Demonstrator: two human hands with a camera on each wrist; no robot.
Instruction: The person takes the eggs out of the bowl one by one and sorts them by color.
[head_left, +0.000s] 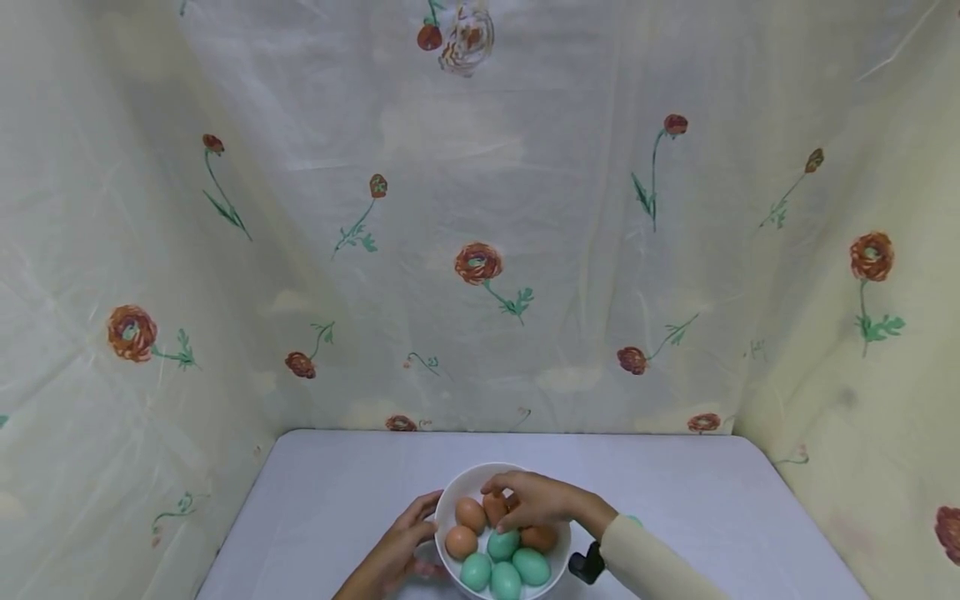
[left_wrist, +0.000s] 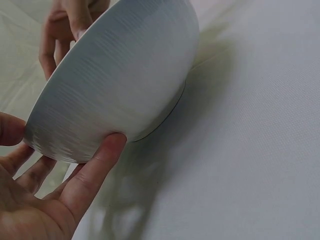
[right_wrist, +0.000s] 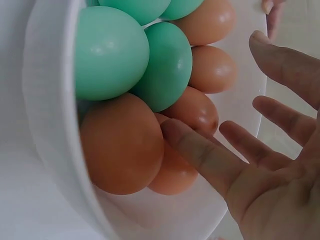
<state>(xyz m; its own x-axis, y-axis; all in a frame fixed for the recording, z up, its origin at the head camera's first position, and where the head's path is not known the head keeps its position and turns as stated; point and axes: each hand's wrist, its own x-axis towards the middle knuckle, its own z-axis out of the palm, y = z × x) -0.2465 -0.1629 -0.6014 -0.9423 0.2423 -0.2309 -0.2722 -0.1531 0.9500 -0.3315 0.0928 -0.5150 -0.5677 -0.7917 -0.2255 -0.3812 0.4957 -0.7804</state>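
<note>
A white bowl (head_left: pixel 472 472) holds several brown eggs (head_left: pixel 470 515) and several mint-green eggs (head_left: pixel 503 546). My left hand (head_left: pixel 408 533) is at the bowl's left side. In the left wrist view its spread fingers (left_wrist: pixel 92 177) rest against the outer wall, with one fingertip near the rim. My right hand (head_left: pixel 534 500) reaches over the rim into the bowl, above the brown eggs at the back. In the right wrist view its fingers (right_wrist: pixel 205 155) are spread, and one fingertip touches or nearly touches a brown egg (right_wrist: pixel 192 112). That hand grips no egg.
The bowl stands on a white tabletop (head_left: pixel 337 475). Flower-patterned cloth (head_left: pixel 555 208) surrounds its back and sides. A small black object (head_left: pixel 587 563) is beside the right forearm. Behind that forearm a bit of something green (head_left: pixel 635 519) shows, mostly hidden.
</note>
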